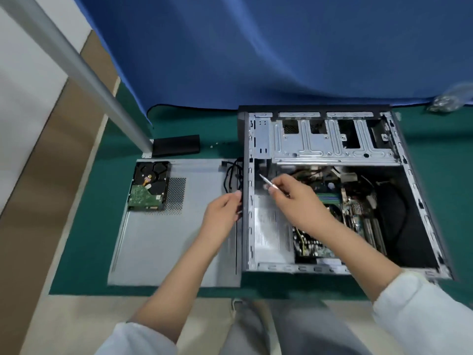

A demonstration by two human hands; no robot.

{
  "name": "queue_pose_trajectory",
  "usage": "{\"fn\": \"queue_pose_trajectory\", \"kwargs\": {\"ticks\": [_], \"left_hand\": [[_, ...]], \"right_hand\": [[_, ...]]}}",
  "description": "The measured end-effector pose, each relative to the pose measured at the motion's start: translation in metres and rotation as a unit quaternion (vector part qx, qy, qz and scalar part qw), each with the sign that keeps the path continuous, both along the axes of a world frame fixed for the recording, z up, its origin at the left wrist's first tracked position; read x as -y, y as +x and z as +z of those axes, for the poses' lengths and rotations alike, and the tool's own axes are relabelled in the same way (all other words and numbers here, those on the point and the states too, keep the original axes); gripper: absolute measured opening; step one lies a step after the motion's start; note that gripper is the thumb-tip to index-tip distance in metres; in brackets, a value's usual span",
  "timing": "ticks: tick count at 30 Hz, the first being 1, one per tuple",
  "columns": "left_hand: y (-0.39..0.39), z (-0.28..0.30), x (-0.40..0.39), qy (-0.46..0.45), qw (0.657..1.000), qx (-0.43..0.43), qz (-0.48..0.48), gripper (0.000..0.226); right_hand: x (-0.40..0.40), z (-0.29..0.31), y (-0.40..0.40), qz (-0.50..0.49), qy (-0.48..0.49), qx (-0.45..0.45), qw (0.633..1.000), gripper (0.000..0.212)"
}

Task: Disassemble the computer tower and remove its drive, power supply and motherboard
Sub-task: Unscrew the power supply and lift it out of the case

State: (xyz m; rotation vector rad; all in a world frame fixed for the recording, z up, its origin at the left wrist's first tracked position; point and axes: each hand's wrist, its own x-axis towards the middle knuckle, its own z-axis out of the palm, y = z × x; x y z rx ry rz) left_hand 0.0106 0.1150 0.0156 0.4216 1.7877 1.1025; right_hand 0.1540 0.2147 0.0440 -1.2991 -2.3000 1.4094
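Head view: the left hand point(223, 213) curls its fingers point(236, 195) round black cables point(231, 175) at the open tower's point(332, 190) left wall. The right hand point(294, 198) pinches a silver screwdriver point(266, 181), just above the power supply point(272, 231). Left of the fingers, the drive point(149, 185) lies on the grey side panel point(166, 239). The motherboard point(358, 216) sits right of them. The green surface point(102, 201) has open room near the blue cloth point(256, 47).

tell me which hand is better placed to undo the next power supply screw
Right, probably. The right hand already holds the screwdriver over the open case, just above the power supply. The left hand is outside the case wall, gripping the black cables.
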Motion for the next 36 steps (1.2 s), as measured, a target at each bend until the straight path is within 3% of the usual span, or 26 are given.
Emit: {"fn": "queue_pose_trajectory", "kwargs": {"ticks": [7,16,20,24,27,30,36], "left_hand": [[0.038,0.003,0.044,-0.003,0.999,-0.042,-0.001,0.046],[0.059,0.010,0.081,-0.013,0.999,-0.046,0.023,0.046],[0.071,0.014,0.098,-0.011,0.998,0.019,0.059,0.044],[0.089,0.015,0.115,0.001,0.990,0.070,0.123,0.019],[0.103,0.015,0.117,-0.012,0.988,0.123,0.090,0.009],[0.111,0.013,0.109,-0.022,0.988,0.151,0.025,0.013],[0.121,0.011,0.092,-0.038,0.982,0.184,-0.027,0.012]], "right_hand": [[0.072,-0.008,0.034,-0.072,-0.121,-0.020,0.990,0.018],[0.106,-0.003,0.048,-0.119,-0.134,-0.063,0.982,0.008],[0.121,0.001,0.056,-0.124,-0.206,-0.095,0.966,0.008],[0.132,0.001,0.068,-0.152,-0.272,-0.111,0.944,0.005],[0.139,0.000,0.076,-0.165,-0.284,-0.120,0.937,0.003],[0.140,0.002,0.081,-0.174,-0.319,-0.114,0.925,0.004],[0.138,-0.002,0.088,-0.130,-0.366,-0.026,0.921,0.011]]}}
